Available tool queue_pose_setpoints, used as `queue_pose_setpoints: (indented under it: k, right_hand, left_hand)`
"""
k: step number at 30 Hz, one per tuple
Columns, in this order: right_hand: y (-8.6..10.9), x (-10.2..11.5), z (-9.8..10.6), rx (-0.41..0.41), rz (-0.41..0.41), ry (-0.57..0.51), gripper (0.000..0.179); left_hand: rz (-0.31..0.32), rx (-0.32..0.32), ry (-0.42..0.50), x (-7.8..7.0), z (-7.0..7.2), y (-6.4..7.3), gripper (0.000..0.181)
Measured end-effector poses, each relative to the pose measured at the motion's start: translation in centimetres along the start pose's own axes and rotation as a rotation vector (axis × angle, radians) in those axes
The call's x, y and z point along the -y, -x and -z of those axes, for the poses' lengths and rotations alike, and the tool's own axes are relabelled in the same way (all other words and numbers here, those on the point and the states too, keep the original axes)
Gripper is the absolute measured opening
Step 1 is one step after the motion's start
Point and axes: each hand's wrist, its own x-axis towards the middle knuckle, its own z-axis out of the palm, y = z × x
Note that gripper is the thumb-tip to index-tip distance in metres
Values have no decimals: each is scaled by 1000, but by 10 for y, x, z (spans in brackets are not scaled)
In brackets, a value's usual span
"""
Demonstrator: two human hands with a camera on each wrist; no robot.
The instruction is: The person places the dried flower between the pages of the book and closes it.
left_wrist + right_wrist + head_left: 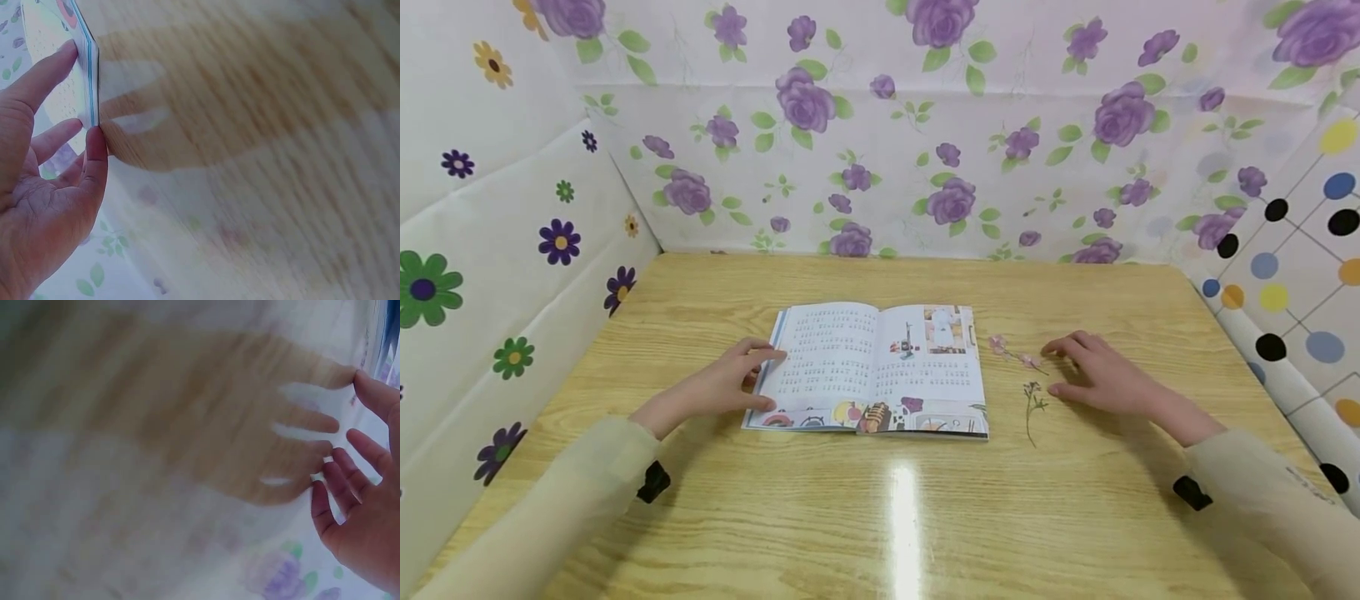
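An open book (820, 367) with printed text and colour pictures lies flat on the wooden table. My left hand (730, 383) rests at its left edge, thumb and index finger on the page. In the left wrist view, the little finger of the left hand (56, 181) touches the side of the book (90, 81). Right of the book lie a pressed pink flower sprig (1015, 352) and a thin dark-stemmed sprig (1031, 408). Beside them my right hand (1101, 375) touches the table with loosely bent, spread fingers, apart from both sprigs and holding nothing.
The wooden table (820, 517) reflects a bright light strip near its front. Floral cloth (880, 167) hangs behind it, a flower-patterned sheet (512, 250) stands on the left, and a dotted sheet (1292, 308) borders the right.
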Motion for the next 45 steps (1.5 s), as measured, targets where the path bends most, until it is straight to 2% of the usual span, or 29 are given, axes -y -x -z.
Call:
queue_pose_setpoints:
  k: [6,15,18,23,39,45]
  right_hand:
    - [-1,-6,-10,-53,-34,-180,40]
    - [3,-5,-9,2,-244,-403,35]
    - [3,-4,-7,3,-297,-412,35]
    - [2,-4,-5,1,-341,-407,34]
    - [3,2,-11,-109,-420,-405,24]
    - [2,3,-10,-120,-445,-416,25]
  left_hand:
    - [1,-6,0,3,0,-2,77]
    - [0,-1,-18,-1,1,-4,77]
    - [10,1,-16,-3,4,-4,76]
    - [16,9,-4,-3,5,-4,76]
    - [34,15,5,-3,5,-5,76]
    - [27,13,13,-3,5,-4,75]
